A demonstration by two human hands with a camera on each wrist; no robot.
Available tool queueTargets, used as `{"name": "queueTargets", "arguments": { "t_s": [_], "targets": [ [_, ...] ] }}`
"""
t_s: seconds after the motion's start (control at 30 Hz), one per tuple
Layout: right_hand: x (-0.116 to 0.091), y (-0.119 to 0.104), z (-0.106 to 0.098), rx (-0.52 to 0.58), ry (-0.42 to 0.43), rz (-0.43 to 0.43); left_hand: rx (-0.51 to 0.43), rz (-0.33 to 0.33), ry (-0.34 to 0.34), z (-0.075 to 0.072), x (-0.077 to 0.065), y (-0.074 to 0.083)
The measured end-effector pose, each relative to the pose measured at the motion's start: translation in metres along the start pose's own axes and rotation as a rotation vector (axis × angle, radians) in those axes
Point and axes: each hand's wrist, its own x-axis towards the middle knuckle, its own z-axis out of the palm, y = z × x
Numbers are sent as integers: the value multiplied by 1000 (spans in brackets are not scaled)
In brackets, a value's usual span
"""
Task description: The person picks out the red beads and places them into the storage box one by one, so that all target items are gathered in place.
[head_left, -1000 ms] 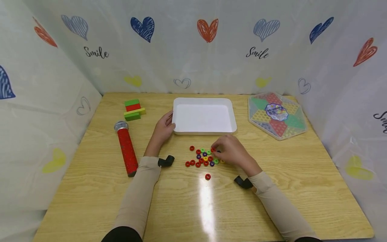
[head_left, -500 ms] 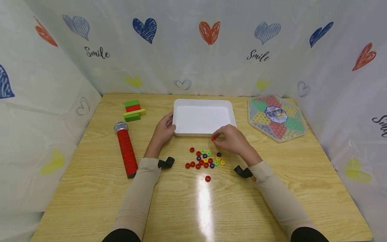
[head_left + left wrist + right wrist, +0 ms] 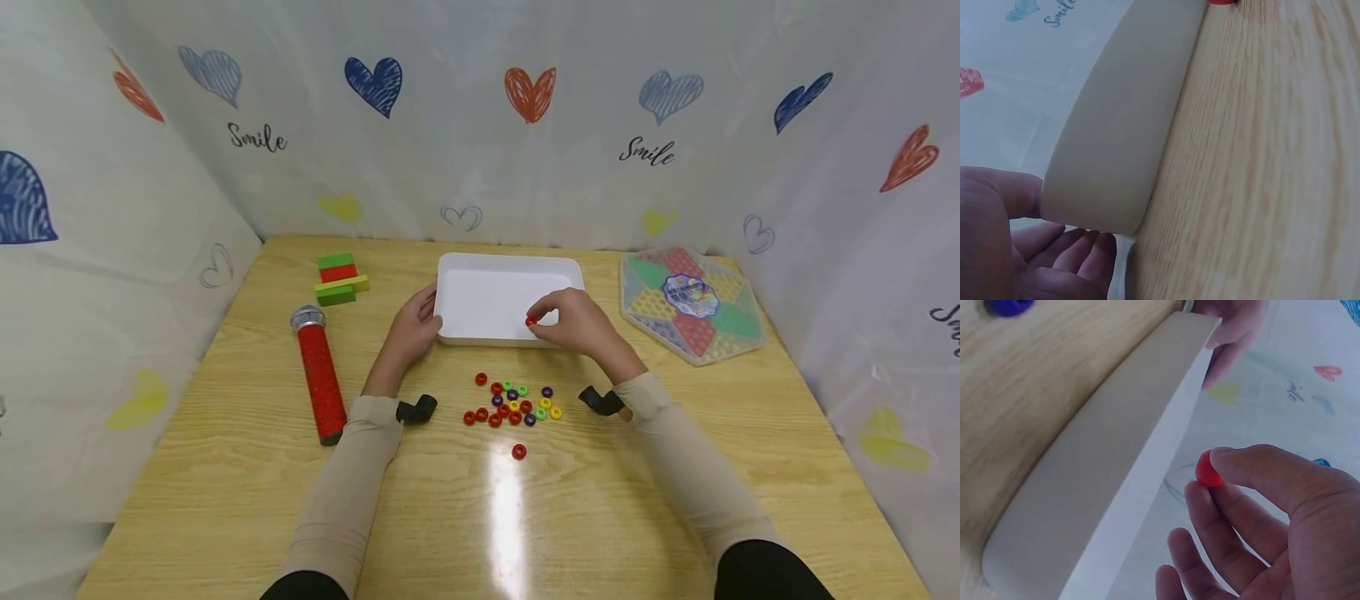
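The left hand (image 3: 411, 329) has thumb and fingers against the left end of a white rectangular tray (image 3: 480, 292), though whether it grips or only steadies cannot be told; the right hand (image 3: 576, 323) pinches a red ring bead (image 3: 1208, 470) between thumb and fingertips, above the tray's near side, right of its middle. Leftmost on the wood-grain table (image 3: 757, 450) lies a red microphone (image 3: 320, 379) with a silver head, pointing away from the person. Just beyond it are green, red and yellow blocks (image 3: 337, 273), close together. Between the forearms, nearer than the tray, red, green, purple and yellow loose beads (image 3: 514, 406) lie clustered, one red bead (image 3: 514, 454) apart and nearer. Rightmost lies a hexagonal Chinese checkers board (image 3: 690, 296).
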Motion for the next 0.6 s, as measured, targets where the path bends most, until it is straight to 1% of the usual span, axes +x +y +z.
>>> {"name": "queueTargets", "arguments": {
  "t_s": [0.43,0.6],
  "targets": [
    [36,12,-7,-16,-43,87,-15,28,-8,0,-3,0],
    [48,18,-6,-25,-60,136,-11,38,-6,0,-2,-3]
  ]
}}
